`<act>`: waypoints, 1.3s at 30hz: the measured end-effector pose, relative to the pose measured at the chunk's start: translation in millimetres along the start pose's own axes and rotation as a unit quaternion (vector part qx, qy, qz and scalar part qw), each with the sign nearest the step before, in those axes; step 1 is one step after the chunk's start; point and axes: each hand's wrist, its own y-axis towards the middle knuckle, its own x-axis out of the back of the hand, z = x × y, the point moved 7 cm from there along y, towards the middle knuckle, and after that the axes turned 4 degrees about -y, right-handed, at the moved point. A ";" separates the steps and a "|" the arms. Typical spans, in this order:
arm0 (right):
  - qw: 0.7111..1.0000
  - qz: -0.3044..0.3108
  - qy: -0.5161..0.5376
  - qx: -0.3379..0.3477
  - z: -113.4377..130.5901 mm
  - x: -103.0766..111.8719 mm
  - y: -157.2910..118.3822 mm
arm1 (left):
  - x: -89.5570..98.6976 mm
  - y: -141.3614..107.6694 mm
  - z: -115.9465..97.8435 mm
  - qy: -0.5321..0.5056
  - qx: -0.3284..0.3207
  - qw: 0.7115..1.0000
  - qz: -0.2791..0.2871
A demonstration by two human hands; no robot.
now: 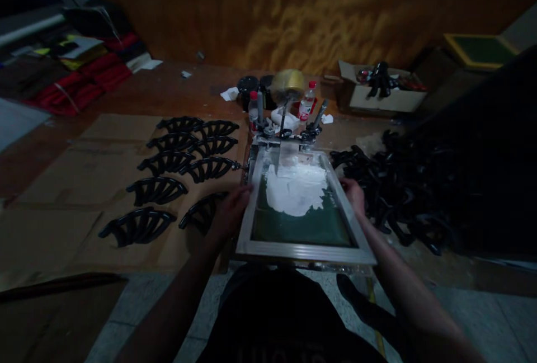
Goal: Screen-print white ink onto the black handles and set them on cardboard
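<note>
My left hand (230, 212) and my right hand (354, 195) holding one aluminium screen frame (302, 251), nine black arched pieces (157, 190) lying to my left, two plastic bottles (307, 100) standing ahead, two black jars (247, 86) standing beside them, one cardboard box (385, 103) sitting farther right

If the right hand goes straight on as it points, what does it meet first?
The right hand probably meets the metal screen frame's right rail, which it seems to touch, though depth is unclear.

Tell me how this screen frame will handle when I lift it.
The metal screen frame looks stiff and unlikely to flex. Its far edge sits in clamps, so it will probably swing up on that side rather than lift free. The white paste on the mesh might creep if tilted steeply.
</note>
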 end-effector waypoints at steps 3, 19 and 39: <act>0.990 -0.124 -0.043 -0.043 11.0 31.7 28.2 | -12.3 -6.2 53.5 0.010 0.073 0.997 0.008; 0.915 0.228 -0.087 0.321 137.7 -33.0 -29.5 | -25.9 8.0 107.5 0.003 0.101 0.995 0.018; 0.991 -0.072 -0.069 0.093 84.7 49.5 81.7 | -3.0 -3.3 23.0 0.025 0.032 0.999 -0.030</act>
